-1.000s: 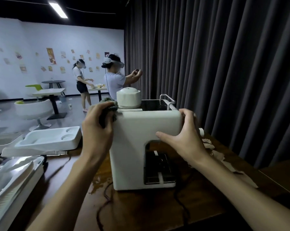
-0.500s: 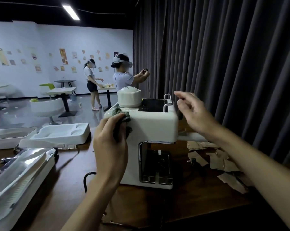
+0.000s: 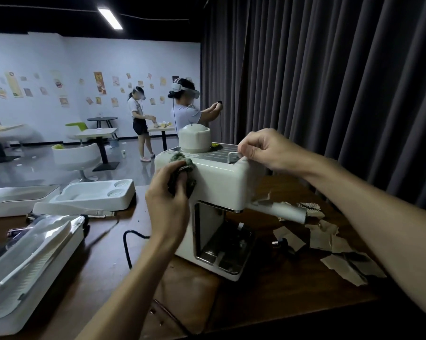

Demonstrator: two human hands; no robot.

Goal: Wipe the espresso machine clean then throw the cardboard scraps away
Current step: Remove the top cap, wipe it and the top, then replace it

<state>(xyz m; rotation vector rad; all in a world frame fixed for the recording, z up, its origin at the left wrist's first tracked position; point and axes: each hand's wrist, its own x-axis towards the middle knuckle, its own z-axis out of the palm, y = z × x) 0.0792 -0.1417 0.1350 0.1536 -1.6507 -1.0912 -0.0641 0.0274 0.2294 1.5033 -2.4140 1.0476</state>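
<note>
A white espresso machine (image 3: pixel 221 182) stands on the dark wooden table (image 3: pixel 104 273), its open front turned toward the right. My left hand (image 3: pixel 167 202) grips a dark green cloth (image 3: pixel 185 165) and presses it against the machine's upper left corner. My right hand (image 3: pixel 263 148) is curled over the top right rear edge, by the metal rail (image 3: pixel 232 155). Several torn cardboard scraps (image 3: pixel 339 263) lie on the table right of the machine, under my right forearm.
A white foam tray (image 3: pixel 94 195) and a long white appliance (image 3: pixel 28 263) lie at the left. A black cord (image 3: pixel 128 246) runs from the machine. A dark curtain (image 3: pixel 329 82) hangs close behind. Two people stand at café tables in the back.
The machine has been turned so its front faces right. My right hand left the front corner, rose, and now holds the top rear edge. My left hand keeps the cloth at the upper left corner.
</note>
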